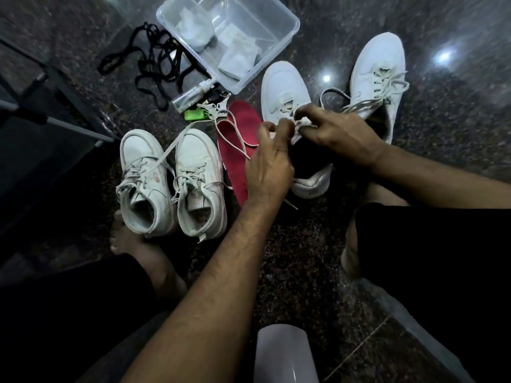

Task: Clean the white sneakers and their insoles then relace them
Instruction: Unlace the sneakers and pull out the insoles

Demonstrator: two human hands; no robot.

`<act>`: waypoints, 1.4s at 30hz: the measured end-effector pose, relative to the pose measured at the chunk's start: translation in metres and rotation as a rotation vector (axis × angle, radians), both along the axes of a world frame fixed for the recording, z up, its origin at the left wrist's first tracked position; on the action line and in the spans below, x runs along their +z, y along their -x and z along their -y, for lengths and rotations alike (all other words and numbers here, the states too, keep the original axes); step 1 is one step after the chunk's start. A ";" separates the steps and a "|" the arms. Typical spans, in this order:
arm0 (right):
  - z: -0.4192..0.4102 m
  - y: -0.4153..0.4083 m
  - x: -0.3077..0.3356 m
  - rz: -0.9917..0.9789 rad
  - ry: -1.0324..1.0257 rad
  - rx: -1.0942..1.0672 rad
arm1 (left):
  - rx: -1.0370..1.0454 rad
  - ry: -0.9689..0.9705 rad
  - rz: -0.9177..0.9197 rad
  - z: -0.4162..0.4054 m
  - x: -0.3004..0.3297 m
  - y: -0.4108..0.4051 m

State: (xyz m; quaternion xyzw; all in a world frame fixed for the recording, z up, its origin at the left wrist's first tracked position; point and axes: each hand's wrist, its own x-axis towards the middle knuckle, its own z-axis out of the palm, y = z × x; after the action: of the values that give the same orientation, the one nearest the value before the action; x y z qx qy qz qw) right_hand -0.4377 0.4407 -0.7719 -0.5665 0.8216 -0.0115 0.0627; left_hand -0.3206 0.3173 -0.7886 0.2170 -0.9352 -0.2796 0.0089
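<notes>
On the dark floor, left hand and right hand pinch the lace of a white sneaker; relacing under way, next eyelet demands threading.

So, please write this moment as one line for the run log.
stage: lacing | left hand: pinches lace | right hand: holds lace at sneaker | red insole: on floor

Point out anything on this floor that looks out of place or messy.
A tangle of black laces sprawls loose left of the clear tub. A red insole lies out of its shoe. A white lace trails across the left sneaker pair.
</notes>
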 end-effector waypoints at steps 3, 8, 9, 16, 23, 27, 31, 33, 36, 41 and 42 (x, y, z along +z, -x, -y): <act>-0.007 -0.001 0.000 0.057 0.097 0.042 | -0.073 0.065 0.053 -0.003 -0.005 -0.008; -0.009 0.003 -0.009 0.099 0.139 0.028 | -0.101 -0.002 0.084 0.005 -0.022 -0.019; -0.009 0.003 -0.010 0.079 0.158 0.022 | -0.107 -0.043 0.086 0.007 -0.025 -0.019; -0.013 -0.018 -0.006 -0.107 0.107 0.461 | -0.084 -0.124 0.026 0.013 -0.037 -0.019; 0.018 -0.023 0.011 -0.003 -0.423 0.394 | -0.226 -0.196 0.170 0.031 -0.033 -0.012; 0.029 -0.031 0.016 -0.092 -0.526 0.313 | -0.290 -0.348 0.255 0.039 -0.028 -0.007; 0.029 -0.037 0.013 -0.173 -0.520 0.133 | -0.307 -0.371 0.289 0.036 -0.021 -0.003; 0.022 -0.042 0.008 -0.206 -0.517 0.046 | -0.299 -0.374 0.279 0.032 -0.022 -0.004; 0.019 -0.042 0.016 0.009 -0.526 -0.143 | -0.271 -0.369 0.262 0.025 -0.022 -0.004; 0.026 -0.027 0.022 0.375 -0.631 -0.367 | -0.232 -0.209 0.242 0.006 -0.020 -0.009; 0.024 -0.026 0.019 0.429 -0.615 -0.420 | -0.209 -0.158 0.249 0.003 -0.021 -0.011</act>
State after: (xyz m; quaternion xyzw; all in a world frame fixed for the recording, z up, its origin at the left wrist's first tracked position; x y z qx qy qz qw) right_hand -0.4112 0.4166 -0.7527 -0.3266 0.8525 0.1039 0.3946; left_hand -0.3093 0.3148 -0.8091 0.1518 -0.9217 -0.3224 -0.1531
